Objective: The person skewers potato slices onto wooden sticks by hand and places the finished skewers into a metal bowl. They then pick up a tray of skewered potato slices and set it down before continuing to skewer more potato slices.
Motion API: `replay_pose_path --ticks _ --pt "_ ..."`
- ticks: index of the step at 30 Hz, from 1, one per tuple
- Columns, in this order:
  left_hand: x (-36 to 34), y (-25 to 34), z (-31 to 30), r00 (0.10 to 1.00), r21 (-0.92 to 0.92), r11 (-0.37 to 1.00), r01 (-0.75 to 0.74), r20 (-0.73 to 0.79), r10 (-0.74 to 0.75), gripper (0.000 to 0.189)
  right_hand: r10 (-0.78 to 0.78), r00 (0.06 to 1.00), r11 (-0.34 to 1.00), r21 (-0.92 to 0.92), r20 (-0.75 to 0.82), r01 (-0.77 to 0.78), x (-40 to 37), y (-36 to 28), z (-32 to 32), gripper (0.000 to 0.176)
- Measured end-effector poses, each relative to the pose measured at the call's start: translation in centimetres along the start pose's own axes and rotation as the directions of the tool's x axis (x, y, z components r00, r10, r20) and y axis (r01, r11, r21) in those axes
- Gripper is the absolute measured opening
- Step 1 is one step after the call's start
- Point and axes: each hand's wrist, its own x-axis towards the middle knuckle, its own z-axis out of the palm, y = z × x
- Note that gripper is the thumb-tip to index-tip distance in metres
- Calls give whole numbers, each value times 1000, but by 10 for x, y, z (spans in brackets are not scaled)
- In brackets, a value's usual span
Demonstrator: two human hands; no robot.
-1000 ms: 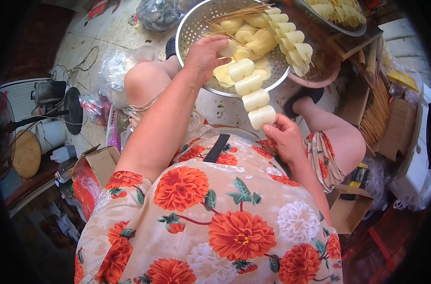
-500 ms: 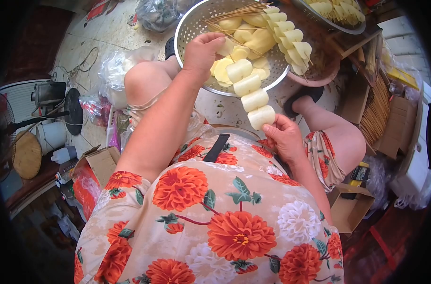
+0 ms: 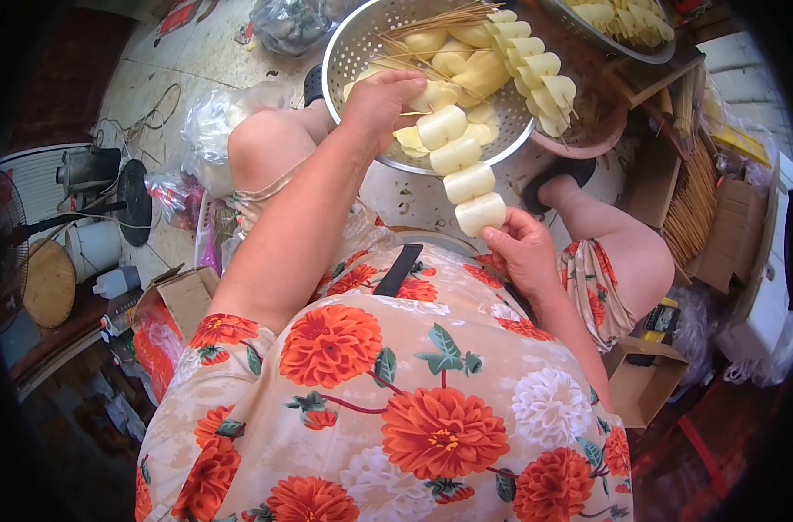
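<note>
My left hand (image 3: pixel 381 106) is closed, thumb and fingers pinching a thin pale-yellow potato slice (image 3: pixel 436 96) at the upper end of a skewer. Several curved potato slices are threaded along this skewer of potato slices (image 3: pixel 456 157). At its lower end, the fingertips of my right hand (image 3: pixel 527 250) are closed on it; most of the stick is hidden. Beneath the left hand is a perforated metal colander (image 3: pixel 344 52) with loose slices, peeled potatoes (image 3: pixel 481 74) and bamboo skewers (image 3: pixel 440 21). Finished-looking skewers of slices (image 3: pixel 535 74) lie over its right rim.
A second colander (image 3: pixel 649 54) with skewered slices stands at upper right, above a reddish basin (image 3: pixel 601 139). Bundled sticks (image 3: pixel 692 204) lie in a box at right. A fan (image 3: pixel 135 202) and plastic bags (image 3: pixel 218 130) are at left.
My left hand has shifted slightly right, and the slice in its fingers has moved down to the skewer's upper end. The right hand stays nearly still.
</note>
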Motion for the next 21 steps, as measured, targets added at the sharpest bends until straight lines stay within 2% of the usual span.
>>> replay_pose_path --ticks 4,7,9,12,19,21 --pt "-2 1 -1 1000 -50 998 22 -7 -23 20 -8 999 1000 -10 33 8 0 1 -2 15" --pt "-5 4 -1 993 -27 993 111 39 -110 21 -9 1000 999 -50 29 10 -1 0 -1 15" --pt "-5 5 0 980 103 976 192 41 -197 28 -17 1000 999 -39 25 18 -1 2 -1 15" --pt "-5 1 1 964 175 953 245 61 -259 27 -13 999 1000 17 29 13 0 4 -2 15" --pt "-6 -3 2 956 168 952 255 104 -274 25 -30 999 999 26 14 29 1 4 0 15" --pt "-6 -8 1 968 61 975 215 122 -221 23 -32 999 999 -3 1 32 2 2 -1 17"
